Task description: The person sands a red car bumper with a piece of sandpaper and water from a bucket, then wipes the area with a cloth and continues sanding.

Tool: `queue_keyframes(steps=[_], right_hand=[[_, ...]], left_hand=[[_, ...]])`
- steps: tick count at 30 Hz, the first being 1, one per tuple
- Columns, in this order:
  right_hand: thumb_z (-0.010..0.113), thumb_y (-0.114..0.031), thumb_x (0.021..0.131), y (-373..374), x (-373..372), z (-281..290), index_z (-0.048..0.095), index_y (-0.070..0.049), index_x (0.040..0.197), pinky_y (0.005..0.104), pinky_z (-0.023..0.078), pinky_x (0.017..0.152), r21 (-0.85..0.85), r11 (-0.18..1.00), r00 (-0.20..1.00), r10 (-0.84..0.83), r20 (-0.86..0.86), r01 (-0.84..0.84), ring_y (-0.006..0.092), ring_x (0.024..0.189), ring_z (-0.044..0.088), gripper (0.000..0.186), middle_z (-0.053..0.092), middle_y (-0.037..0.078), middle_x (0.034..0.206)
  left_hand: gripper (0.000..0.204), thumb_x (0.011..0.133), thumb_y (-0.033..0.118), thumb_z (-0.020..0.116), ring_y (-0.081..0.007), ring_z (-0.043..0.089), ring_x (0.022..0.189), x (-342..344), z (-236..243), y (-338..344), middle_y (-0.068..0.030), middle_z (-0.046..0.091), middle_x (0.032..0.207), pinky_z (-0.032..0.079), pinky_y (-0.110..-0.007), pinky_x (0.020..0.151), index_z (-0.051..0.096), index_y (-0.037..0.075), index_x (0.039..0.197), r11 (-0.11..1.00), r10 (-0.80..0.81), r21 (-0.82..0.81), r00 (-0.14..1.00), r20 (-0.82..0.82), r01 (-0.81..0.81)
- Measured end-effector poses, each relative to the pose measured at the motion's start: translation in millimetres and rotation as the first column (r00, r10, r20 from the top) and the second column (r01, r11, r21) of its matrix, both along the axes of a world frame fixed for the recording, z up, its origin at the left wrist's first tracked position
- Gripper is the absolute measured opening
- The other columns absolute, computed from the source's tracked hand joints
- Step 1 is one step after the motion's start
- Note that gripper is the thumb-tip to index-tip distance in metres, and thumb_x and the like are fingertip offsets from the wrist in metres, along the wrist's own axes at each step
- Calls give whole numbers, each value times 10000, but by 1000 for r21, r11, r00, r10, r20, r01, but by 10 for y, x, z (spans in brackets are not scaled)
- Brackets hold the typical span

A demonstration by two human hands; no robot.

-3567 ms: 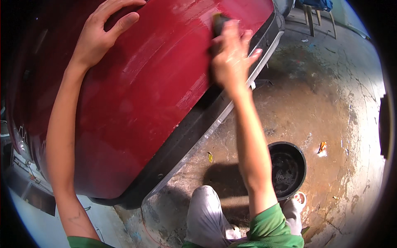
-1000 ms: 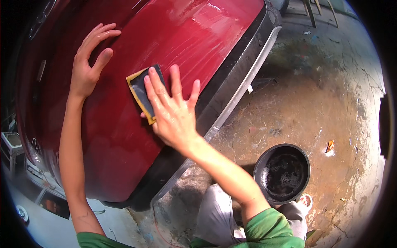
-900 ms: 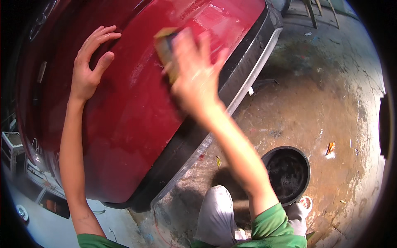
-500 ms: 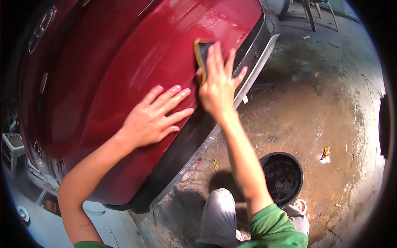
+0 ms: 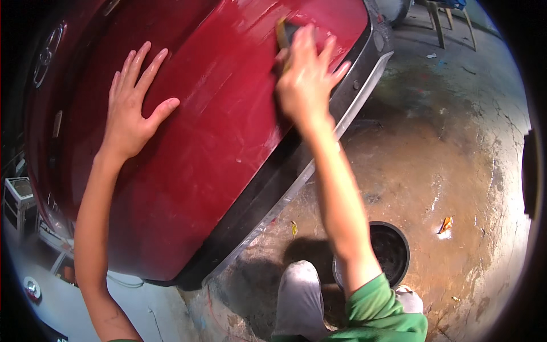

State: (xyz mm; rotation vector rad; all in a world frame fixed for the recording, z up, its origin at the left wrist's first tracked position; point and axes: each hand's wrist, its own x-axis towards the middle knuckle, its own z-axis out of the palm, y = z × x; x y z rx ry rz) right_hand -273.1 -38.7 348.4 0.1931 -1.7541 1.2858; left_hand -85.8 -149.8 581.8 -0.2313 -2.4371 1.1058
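Right and left hands at work on a red vehicle panel (image 5: 211, 148), seen from above. I am viewing, through the head camera, the right hand (image 5: 306, 77) holding a dark pad with a yellow edge (image 5: 289, 33); its thumb is curling along the pad's near side, the leading fingers are lying over it, and the outer fingers are spreading away. The pad is resting on the upper part of the panel, near the black bumper (image 5: 270, 185); half a second earlier I was seeing it lower down the same surface. The left hand (image 5: 132, 108) is now showing the larger change: it was lying by the panel's lower edge, close to the right hand, and is now occupying the panel's left side, well apart from it. Its fingers are extending upward, spread and holding nothing; I cannot tell whether the palm is touching the paint. A black tub (image 5: 400, 242) is standing on the wet floor (image 5: 410, 188), partly hidden behind the right forearm (image 5: 340, 199), with a brown leaf (image 5: 446, 225) lying to its right.
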Motion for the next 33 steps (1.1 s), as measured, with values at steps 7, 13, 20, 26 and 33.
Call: queue_keyframes(steps=[7,13,20,26,33], right_hand=[[671,-378,861,-499,1403,-75,399,-53,1556,770,9,1147,54,881,875,472,-106,-469,433,1550,225,814,334,146,1661],[572,-376,981,95,-169,-10,476,-37,1489,851,225,1035,148,988,997,55,-52,-47,529,1457,316,618,375,170,1617],[692,-273,821,-149,925,-63,410,-63,1549,803,55,1118,115,822,817,568,-97,-557,480,1535,219,809,322,176,1654],[608,-305,957,46,286,-99,425,-126,1549,816,33,1113,-34,900,900,433,-46,-435,475,1535,227,646,328,102,1668],[526,-295,984,138,-297,-365,362,17,1548,839,166,1074,41,989,979,131,157,-139,549,1519,165,665,239,208,1677]], left_hand=[[787,908,529,635,-325,132,1593,-18,-77,-82,-49,232,1712,74,-595,1255,398,221,1592,994,-32,103,999,3,32],[722,934,508,610,-326,146,1590,2,-109,12,-57,269,1700,86,-588,1253,438,218,1572,985,-63,159,998,14,60],[564,994,400,564,-344,231,1564,-409,-237,374,-82,351,1660,172,-536,1244,514,205,1521,993,-83,-93,994,-68,77],[530,978,263,659,-340,303,1537,-949,202,373,-91,433,1612,270,-472,1235,546,206,1493,968,-234,-100,972,-23,230],[480,984,315,634,-368,335,1514,-788,370,75,-100,452,1594,284,-496,1217,589,234,1454,970,-228,-90,973,-34,224]])
